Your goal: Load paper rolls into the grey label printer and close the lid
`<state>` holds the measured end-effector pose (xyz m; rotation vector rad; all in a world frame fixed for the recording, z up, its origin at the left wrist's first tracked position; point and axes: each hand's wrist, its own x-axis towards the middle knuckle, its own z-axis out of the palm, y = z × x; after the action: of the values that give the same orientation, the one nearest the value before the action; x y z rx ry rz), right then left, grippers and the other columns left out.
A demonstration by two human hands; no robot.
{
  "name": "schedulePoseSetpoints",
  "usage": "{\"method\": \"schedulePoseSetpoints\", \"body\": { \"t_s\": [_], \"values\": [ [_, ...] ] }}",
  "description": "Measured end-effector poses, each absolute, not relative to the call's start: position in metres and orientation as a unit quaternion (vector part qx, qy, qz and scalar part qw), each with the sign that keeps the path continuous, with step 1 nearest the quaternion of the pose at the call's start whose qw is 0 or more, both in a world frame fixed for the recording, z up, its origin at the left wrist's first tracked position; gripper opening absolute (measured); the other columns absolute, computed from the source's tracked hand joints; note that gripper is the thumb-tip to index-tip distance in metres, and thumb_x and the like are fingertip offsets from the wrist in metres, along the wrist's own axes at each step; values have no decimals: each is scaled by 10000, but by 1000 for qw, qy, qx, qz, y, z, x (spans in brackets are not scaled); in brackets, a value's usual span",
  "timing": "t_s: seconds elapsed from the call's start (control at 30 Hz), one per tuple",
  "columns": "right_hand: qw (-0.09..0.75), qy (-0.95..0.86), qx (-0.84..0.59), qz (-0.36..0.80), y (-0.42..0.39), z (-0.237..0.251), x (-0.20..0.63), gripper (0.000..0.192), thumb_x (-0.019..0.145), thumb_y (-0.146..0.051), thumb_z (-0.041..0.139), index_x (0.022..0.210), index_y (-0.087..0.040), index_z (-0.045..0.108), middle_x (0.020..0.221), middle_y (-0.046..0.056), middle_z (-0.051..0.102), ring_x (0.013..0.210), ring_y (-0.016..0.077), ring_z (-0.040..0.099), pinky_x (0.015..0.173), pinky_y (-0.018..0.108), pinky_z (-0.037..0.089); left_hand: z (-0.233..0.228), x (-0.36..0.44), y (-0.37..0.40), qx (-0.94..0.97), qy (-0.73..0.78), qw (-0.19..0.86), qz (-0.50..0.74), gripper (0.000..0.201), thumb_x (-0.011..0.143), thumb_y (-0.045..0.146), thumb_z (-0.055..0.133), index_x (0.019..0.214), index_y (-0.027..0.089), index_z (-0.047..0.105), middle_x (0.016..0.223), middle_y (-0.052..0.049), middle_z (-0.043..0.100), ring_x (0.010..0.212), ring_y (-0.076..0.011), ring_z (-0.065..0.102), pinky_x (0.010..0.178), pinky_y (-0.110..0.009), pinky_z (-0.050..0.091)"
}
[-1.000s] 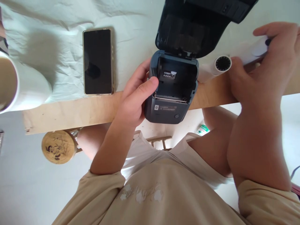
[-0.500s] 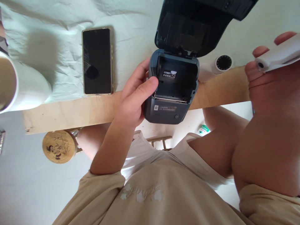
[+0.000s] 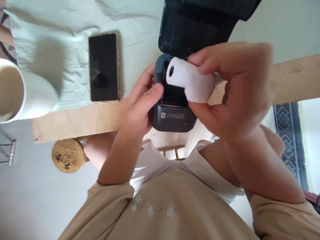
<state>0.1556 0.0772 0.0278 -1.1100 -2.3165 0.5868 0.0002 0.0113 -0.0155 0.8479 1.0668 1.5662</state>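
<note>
A dark label printer (image 3: 172, 120) is gripped along its left side by my left hand (image 3: 142, 103), the thumb lying over the rim of its paper bay. Its black lid (image 3: 195, 26) stands raised at the far end. My right hand (image 3: 237, 86) pinches a white paper roll (image 3: 178, 71) between thumb and fingers, with a loose paper end hanging over the bay. The roll's left end, showing a dark core hole, is over or partly inside the bay; I cannot tell whether it touches the bottom. My right palm hides the roll's other end.
A phone (image 3: 103, 66) lies on the pale cloth (image 3: 67, 20), left of the printer. At the far left is a white cup (image 3: 37, 90). The wooden table edge (image 3: 77, 116) runs in front of me, and a round stool (image 3: 67, 155) stands below it.
My right hand has brought the paper roll from the far right to the printer's open bay. My left hand still holds the printer, which has shifted slightly left in view.
</note>
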Motion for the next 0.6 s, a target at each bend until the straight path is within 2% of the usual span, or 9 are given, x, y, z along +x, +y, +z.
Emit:
{"method": "schedulePoseSetpoints", "body": {
  "t_s": [0.13,0.23,0.33,0.43,0.53,0.6],
  "values": [
    [283,-884,-332,167,80,24,150,140,920,-204,425,919,-211,565,1121,1,642,1103,120,617,976,306,507,-15,5,10,316,441,517,662,331,862,470,616,1099,240,643,1118,-29,694,1367,-276,484,1100,-363,471],
    [328,-891,-273,156,83,21,155,131,874,-127,481,853,-191,593,1202,-7,630,1136,119,618,950,282,523,-16,5,10,314,428,527,664,325,876,438,598,1135,247,643,1169,-21,674,1339,-261,522,1071,-358,502],
    [390,-888,-214,118,82,18,160,86,819,-132,582,834,-193,641,1029,32,641,965,139,626,805,299,497,-22,1,11,333,423,529,656,423,862,466,610,1222,243,601,1259,-16,633,1319,-258,547,1048,-342,518],
    [406,-889,-172,120,75,16,161,132,766,-115,651,859,-209,637,799,14,571,761,100,551,680,283,409,-28,-5,10,374,414,519,647,503,836,560,603,1236,257,572,1269,-11,628,1299,-248,567,1047,-326,514],
    [393,-903,-116,129,69,14,162,188,731,-93,690,844,-220,608,751,-25,571,707,87,509,667,289,390,-36,-10,11,408,432,510,622,619,764,561,682,1284,273,510,1300,-7,620,1320,-227,544,1067,-288,492],
    [368,-917,-95,126,69,13,165,132,761,-201,711,842,-223,609,757,-32,599,732,111,523,694,317,395,-46,-12,13,441,436,492,611,773,701,521,754,1363,290,428,1347,-6,592,1296,-207,555,1054,-263,490]
  ]
}}
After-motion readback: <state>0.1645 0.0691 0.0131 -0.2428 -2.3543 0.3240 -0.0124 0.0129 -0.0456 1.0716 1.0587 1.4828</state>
